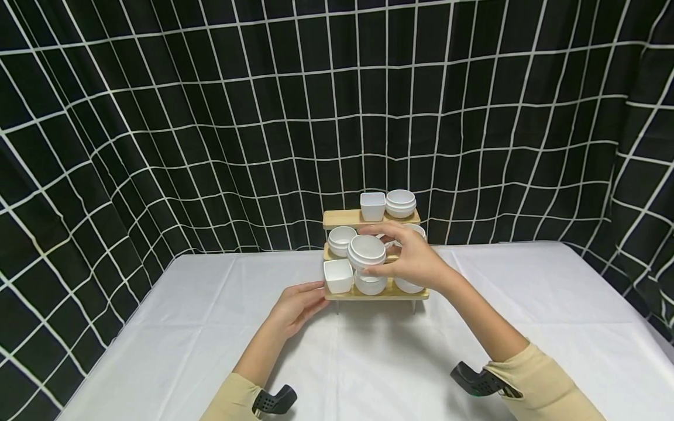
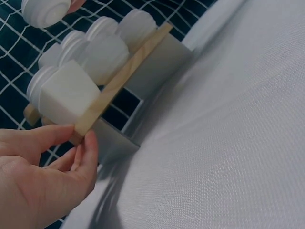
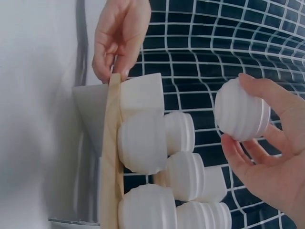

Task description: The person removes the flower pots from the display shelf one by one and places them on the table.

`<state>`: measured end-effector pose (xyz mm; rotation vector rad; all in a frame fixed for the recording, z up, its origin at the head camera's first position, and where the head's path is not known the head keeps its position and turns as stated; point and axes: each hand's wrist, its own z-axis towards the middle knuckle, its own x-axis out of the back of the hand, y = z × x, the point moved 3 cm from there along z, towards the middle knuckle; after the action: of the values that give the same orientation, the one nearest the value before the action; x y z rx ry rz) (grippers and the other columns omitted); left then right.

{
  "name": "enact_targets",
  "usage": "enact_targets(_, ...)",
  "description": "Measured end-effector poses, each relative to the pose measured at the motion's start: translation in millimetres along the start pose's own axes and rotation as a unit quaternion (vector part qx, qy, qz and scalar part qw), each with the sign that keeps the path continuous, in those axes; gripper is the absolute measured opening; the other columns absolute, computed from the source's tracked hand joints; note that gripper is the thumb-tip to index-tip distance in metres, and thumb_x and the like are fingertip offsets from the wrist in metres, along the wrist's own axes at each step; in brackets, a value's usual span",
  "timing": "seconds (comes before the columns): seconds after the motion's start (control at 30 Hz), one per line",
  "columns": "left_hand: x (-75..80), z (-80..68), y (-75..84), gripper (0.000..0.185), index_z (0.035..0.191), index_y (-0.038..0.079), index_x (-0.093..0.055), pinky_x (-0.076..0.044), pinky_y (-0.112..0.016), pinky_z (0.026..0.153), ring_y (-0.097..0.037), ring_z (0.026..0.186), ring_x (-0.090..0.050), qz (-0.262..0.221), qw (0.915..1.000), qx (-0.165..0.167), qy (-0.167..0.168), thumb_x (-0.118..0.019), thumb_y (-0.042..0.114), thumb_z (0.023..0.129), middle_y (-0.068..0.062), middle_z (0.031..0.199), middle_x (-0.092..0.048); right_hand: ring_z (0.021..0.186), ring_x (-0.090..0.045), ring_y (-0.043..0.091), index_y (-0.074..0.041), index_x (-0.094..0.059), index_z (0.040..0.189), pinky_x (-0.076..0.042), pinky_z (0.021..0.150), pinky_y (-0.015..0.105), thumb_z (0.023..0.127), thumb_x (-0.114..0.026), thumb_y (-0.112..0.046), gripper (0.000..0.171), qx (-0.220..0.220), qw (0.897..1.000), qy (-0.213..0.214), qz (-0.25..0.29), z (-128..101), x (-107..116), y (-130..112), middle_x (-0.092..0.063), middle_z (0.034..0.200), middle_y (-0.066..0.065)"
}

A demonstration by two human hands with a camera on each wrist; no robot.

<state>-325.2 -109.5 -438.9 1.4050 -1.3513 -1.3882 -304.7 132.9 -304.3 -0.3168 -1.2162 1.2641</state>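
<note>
My right hand (image 1: 416, 260) grips a small white round bowl (image 1: 367, 250) with ridges round its rim, thumb on one side and fingers on the other. The bowl is held up in front of a three-tier wooden rack (image 1: 347, 218), clear of the bowls below in the right wrist view. On the front shelf (image 2: 116, 83), my left hand (image 2: 52, 176) pinches the left end between thumb and fingers. A square white bowl (image 1: 338, 276) stands there, beside another round bowl (image 1: 371, 285) and a third (image 1: 408, 286) partly behind the right hand.
The middle shelf bears a round bowl (image 1: 342, 238) at left and one at right, partly hidden by the right hand. On the top shelf are a square bowl (image 1: 372, 206) and a round bowl (image 1: 401, 203). White cloth (image 1: 210, 327) covers the table; a black grid curtain (image 1: 263, 117) hangs behind.
</note>
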Motion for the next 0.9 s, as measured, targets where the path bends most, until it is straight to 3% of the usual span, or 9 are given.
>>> enact_targets(0.17,-0.6,0.3,-1.0,0.04,0.14,-0.02,-0.053,-0.064,-0.029,0.099,-0.018,0.101,-0.072,-0.003,1.0,0.002,0.003,-0.058,-0.008,0.102,-0.037,0.136,-0.061,0.107,-0.058,0.027,0.003,-0.065,0.137,-0.064,0.091,0.023,0.079,-0.092,-0.001,0.065,-0.008,1.0,0.0,0.013,-5.8,-3.2,3.8,-0.062,0.134,0.019)
enact_targets(0.43,-1.5,-2.2,0.2,0.041,0.141,-0.02,-0.051,-0.063,-0.032,0.103,-0.023,0.108,-0.072,-0.004,1.0,-0.001,-0.001,-0.057,-0.008,0.103,-0.038,0.139,-0.059,0.106,-0.061,0.029,0.001,-0.067,0.135,-0.066,0.089,0.028,0.076,-0.093,-0.001,0.065,0.004,1.0,-0.004,0.007,-13.6,-10.2,5.8,-0.063,0.131,0.017)
enact_targets(0.73,-1.0,-1.7,0.2,0.041,0.141,-0.021,-0.05,-0.063,-0.031,0.102,-0.02,0.106,-0.072,-0.006,0.9999,-0.004,-0.007,-0.056,-0.009,0.103,-0.039,0.14,-0.058,0.115,-0.065,0.035,0.003,-0.066,0.136,-0.064,0.102,0.047,0.075,-0.093,-0.001,0.066,0.011,1.0,-0.014,0.017,-20.6,-17.4,4.9,-0.063,0.131,0.02)
enact_targets(0.9,-1.4,-0.4,-0.9,0.041,0.142,-0.022,-0.049,-0.063,-0.029,0.101,-0.017,0.103,-0.072,-0.009,0.9999,-0.001,-0.009,-0.055,-0.009,0.103,-0.039,0.141,-0.057,0.117,-0.062,0.034,0.003,-0.067,0.135,-0.065,0.1,0.042,0.075,-0.093,-0.002,0.065,0.016,1.0,-0.016,0.014,-22.8,-20.2,6.3,-0.064,0.128,0.018)
